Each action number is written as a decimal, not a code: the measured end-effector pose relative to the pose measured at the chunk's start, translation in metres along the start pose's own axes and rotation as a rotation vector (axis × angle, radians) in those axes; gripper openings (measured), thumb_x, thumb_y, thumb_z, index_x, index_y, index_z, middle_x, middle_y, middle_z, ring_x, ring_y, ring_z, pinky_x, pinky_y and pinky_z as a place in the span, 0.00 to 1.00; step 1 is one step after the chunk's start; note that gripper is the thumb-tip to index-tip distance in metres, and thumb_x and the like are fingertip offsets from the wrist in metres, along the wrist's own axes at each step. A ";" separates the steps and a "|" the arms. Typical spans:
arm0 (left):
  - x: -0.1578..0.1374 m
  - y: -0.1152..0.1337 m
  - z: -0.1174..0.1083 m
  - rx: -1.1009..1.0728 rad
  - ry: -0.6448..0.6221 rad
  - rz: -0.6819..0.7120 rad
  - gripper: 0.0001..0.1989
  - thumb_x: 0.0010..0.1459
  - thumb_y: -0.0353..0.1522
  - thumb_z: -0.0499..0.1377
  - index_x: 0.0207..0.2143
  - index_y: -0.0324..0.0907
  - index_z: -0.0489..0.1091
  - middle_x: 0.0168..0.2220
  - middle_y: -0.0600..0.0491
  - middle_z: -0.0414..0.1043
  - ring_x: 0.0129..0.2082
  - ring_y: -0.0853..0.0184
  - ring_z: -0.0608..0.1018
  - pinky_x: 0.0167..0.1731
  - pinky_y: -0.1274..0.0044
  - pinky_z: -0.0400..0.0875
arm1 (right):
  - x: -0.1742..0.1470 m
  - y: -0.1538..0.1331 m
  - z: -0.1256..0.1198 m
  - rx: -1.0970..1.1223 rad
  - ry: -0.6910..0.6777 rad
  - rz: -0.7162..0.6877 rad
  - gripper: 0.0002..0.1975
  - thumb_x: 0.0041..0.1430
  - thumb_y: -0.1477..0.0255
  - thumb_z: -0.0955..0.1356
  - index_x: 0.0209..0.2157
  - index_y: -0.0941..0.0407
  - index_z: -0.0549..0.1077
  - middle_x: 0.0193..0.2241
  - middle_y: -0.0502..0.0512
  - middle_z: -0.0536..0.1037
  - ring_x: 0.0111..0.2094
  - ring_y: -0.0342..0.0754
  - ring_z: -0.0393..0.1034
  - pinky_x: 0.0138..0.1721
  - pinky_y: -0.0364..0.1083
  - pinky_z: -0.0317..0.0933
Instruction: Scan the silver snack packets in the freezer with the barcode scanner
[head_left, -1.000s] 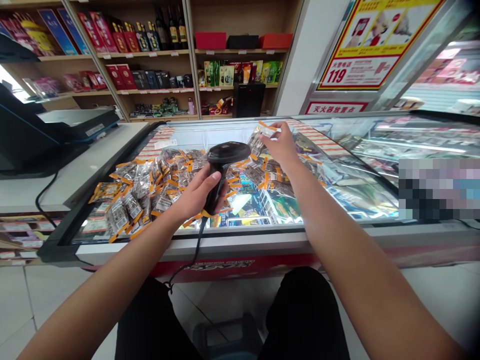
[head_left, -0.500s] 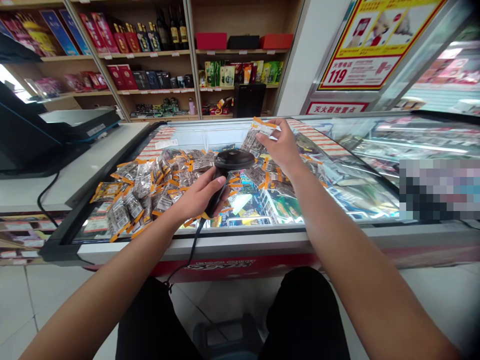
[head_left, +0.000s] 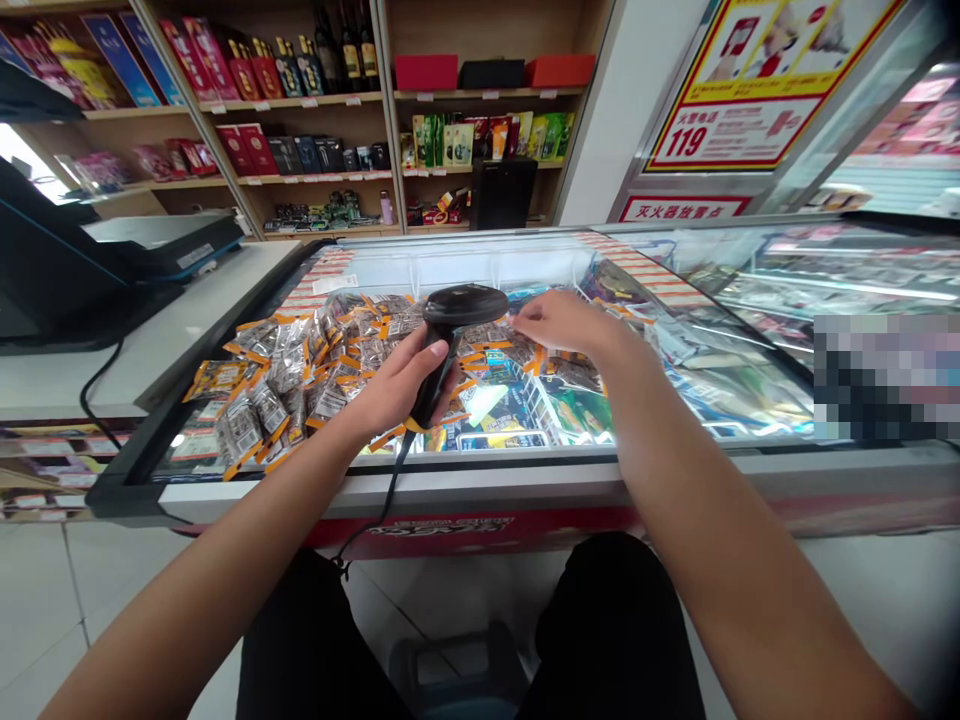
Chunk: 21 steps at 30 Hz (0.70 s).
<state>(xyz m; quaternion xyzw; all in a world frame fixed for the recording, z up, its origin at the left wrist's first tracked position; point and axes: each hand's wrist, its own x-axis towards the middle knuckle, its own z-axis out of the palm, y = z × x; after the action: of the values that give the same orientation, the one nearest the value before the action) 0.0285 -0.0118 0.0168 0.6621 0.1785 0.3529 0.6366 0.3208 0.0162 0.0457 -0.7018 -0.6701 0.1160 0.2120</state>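
My left hand (head_left: 412,385) is closed round the handle of a black barcode scanner (head_left: 465,303), its head raised over the glass and its cord hanging down the freezer's front. My right hand (head_left: 562,322) is low over the pile, just right of the scanner head. Its fingers are bent together at the packets; whether one is pinched between them is hidden. Small clear snack packets (head_left: 289,355) with orange edges and dark contents lie heaped on the freezer's glass top, mostly to the left, some under my right hand.
The chest freezer (head_left: 570,458) has a grey front rim; wrapped goods and wire baskets show through the glass. At left stands a counter (head_left: 45,385) with a black device. Shelves (head_left: 315,103) of bottles and boxes are behind. A stool (head_left: 457,665) is between my knees.
My right hand has come down from holding up a snack packet to the pile beside the scanner. That packet no longer shows raised. The left hand stays nearly still with the scanner.
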 end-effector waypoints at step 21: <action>-0.004 -0.004 -0.004 -0.012 0.017 0.011 0.24 0.73 0.54 0.65 0.47 0.47 0.62 0.30 0.61 0.74 0.16 0.72 0.75 0.17 0.78 0.69 | 0.011 0.027 -0.013 -0.212 0.020 0.239 0.26 0.73 0.64 0.74 0.67 0.59 0.83 0.68 0.76 0.80 0.73 0.80 0.70 0.73 0.74 0.64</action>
<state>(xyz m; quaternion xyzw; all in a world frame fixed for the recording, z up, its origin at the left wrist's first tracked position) 0.0236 -0.0108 0.0119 0.6562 0.1783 0.3630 0.6370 0.3513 0.0252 0.0467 -0.7962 -0.5880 0.0621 0.1282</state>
